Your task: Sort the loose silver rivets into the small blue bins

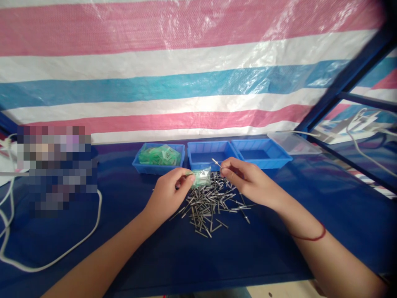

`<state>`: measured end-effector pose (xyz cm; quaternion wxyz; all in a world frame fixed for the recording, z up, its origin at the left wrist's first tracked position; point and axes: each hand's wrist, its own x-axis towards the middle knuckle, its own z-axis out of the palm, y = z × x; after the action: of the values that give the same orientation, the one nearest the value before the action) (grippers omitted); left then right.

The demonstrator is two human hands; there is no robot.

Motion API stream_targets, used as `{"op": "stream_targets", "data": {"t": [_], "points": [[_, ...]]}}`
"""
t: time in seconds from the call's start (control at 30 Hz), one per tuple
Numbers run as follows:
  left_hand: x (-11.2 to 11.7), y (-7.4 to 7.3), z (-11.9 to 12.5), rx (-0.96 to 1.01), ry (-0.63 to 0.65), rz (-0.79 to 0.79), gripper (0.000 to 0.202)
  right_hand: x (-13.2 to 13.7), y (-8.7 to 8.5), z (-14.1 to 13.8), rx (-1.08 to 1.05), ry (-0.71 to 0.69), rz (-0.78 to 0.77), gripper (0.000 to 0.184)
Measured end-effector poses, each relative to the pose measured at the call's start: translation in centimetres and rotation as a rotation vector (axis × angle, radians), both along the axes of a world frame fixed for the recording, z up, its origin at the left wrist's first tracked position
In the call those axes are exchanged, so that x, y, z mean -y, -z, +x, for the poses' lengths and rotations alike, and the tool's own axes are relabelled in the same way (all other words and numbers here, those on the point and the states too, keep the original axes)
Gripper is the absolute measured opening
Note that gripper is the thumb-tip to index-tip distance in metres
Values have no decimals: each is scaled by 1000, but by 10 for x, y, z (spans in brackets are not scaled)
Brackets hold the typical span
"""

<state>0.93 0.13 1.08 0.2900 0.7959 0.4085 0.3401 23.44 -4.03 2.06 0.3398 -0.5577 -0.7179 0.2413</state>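
Observation:
My left hand (173, 188) pinches the edge of a small clear plastic bag (202, 177) with a green tint; metal pieces show inside it. Between the thumb and fingers of my right hand (245, 178) is a single pop rivet (216, 163), its tip pointing up and left, apart from the bag. Under and in front of both hands lies a loose pile of pop rivets (206, 205) on the dark blue table. Behind the left hand stands a blue bin (158, 169) holding several green plastic bags (161, 155).
Two more blue bins, a middle one (208, 145) and a right one (263, 159), line the back. A clear plastic lid (294, 143) lies beyond them. White cable (62, 261) loops over the table at left, near a blurred patch. Striped sheeting (173, 87) hangs behind; a blue metal frame (347, 78) stands right.

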Motion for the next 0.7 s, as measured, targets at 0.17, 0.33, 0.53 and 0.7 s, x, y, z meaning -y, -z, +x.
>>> {"op": "stream_targets", "data": {"t": [0.17,0.33,0.53,0.7], "points": [[-7,2,-5,255,-30,-271,26,-2,2,0,152,-42,-11,18],[-6,6,1,352,36,-404,27,1,5,-11,-118,-69,-92,28],[-5,3,3,315,71,-432,25,0,8,-16,-248,-111,-100,26],[-7,4,-2,213,90,-356,24,4,2,-16,-9,-104,185,23]]}}
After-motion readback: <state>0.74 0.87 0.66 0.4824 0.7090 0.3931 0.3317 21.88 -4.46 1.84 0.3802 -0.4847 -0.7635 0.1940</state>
